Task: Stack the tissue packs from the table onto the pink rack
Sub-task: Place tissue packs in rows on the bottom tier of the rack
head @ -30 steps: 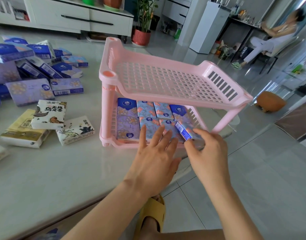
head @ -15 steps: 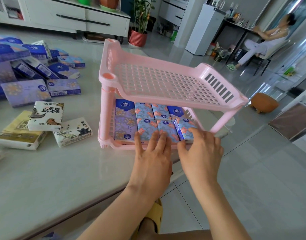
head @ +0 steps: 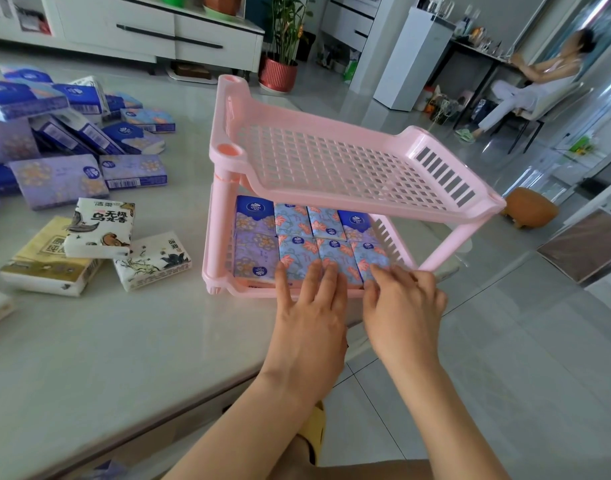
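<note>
Tissue packs (head: 318, 251) fill the lower shelf of the pink rack (head: 228, 152), long axes pointing away from the hands. On the front row press left hand (head: 309, 306) and right hand (head: 404, 306), fingers (head: 314, 277) released, grasping nothing. Loose packs (head: 72, 150) on the desk (head: 124, 358) lie frame-left, nearer the left hand.

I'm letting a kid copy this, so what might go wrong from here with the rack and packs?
1. The pink rack has its right front leg close to the table edge; the left hand and right hand press on the front packs, so a hard push might shove it off.
2. The lower shelf looks full to its front lip; squeezing in more may pop packs out. The upper shelf holds nothing.
</note>
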`<act>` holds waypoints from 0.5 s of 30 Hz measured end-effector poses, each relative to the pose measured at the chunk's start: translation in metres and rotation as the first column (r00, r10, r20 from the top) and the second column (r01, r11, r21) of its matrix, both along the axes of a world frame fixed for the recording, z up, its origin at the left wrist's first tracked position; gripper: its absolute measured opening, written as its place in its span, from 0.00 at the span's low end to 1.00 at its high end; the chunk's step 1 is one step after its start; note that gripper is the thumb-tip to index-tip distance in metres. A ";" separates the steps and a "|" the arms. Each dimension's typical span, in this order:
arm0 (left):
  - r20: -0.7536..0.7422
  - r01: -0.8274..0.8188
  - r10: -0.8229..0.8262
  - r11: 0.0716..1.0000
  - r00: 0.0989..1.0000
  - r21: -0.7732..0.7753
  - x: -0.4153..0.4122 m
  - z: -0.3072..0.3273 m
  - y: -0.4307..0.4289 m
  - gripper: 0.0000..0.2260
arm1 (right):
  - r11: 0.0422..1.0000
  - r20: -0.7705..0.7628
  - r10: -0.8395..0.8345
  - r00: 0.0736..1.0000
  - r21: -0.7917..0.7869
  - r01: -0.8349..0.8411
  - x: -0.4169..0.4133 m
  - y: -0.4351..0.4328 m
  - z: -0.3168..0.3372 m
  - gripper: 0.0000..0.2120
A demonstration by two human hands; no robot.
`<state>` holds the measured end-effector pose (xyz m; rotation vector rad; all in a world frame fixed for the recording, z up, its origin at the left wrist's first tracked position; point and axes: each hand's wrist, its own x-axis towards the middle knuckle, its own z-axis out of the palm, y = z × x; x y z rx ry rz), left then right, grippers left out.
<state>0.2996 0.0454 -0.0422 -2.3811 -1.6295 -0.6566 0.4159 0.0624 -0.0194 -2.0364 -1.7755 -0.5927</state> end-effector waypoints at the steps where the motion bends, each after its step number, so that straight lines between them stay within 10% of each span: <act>1: -0.001 0.002 -0.002 1.000 1.000 -0.003 0.000 0.000 0.000 0.32 | 1.000 0.051 -0.002 0.999 -0.015 0.003 -0.002 -0.001 -0.001 0.15; 9: 0.048 0.036 -0.038 0.999 0.998 0.036 -0.001 -0.002 0.001 0.34 | 0.990 0.240 -0.015 0.971 -0.132 0.048 -0.005 0.002 0.002 0.21; 15: 0.078 -0.081 0.084 0.996 0.993 -0.042 -0.003 0.006 0.001 0.32 | 0.998 -0.151 -0.056 0.987 -0.021 0.053 -0.015 0.010 0.010 0.15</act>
